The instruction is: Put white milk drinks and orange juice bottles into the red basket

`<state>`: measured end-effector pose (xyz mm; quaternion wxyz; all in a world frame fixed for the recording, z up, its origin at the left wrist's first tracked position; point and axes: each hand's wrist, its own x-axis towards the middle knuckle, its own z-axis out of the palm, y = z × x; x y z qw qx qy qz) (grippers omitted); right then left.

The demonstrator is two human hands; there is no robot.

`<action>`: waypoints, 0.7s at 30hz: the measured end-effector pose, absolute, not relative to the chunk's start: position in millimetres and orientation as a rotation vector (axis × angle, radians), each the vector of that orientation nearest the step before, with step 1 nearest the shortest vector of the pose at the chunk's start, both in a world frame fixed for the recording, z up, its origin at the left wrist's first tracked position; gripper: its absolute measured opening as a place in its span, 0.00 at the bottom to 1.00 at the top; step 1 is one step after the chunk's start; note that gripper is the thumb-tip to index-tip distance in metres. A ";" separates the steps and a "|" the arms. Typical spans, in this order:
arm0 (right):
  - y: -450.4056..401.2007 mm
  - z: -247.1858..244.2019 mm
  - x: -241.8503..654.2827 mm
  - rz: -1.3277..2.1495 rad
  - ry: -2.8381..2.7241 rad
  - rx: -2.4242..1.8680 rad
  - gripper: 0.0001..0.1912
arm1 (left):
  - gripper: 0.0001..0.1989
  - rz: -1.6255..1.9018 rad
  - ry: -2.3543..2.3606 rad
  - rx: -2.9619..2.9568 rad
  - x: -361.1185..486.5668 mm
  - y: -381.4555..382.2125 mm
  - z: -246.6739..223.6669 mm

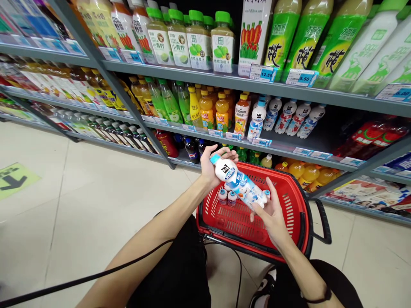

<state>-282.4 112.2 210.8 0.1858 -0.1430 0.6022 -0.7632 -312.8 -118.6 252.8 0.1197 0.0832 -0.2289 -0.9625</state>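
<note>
Over red basket: my left hand, fingers loosely curled, cupped bottle top; my right hand gripped its bottom.

Seeing a bottle lying aslant between left grip and right grip, over the basket; more bottles sitting inside; shelves standing beyond.
</note>
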 end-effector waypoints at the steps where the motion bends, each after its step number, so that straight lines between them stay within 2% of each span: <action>1: 111.9 210.1 -282.7 -2.153 1.703 -0.401 0.60 | 0.15 -2.812 -0.670 0.234 -312.6 -118.7 252.6; 5: 111.1 209.0 -283.7 -2.185 1.747 -0.381 0.65 | 0.15 -2.817 -0.673 0.209 -312.1 -118.5 252.6; 9: 110.8 203.8 -284.7 -2.214 1.815 -0.396 0.63 | 0.15 -2.825 -0.670 0.198 -312.7 -118.4 251.9; 15: 110.9 192.4 -285.5 -2.214 1.987 -0.441 0.36 | 0.15 -2.778 -0.715 0.161 -313.8 -119.0 248.1; 21: 111.5 187.2 -283.3 -2.204 2.057 -0.516 0.32 | 0.16 -2.748 -0.771 0.120 -313.7 -118.2 246.9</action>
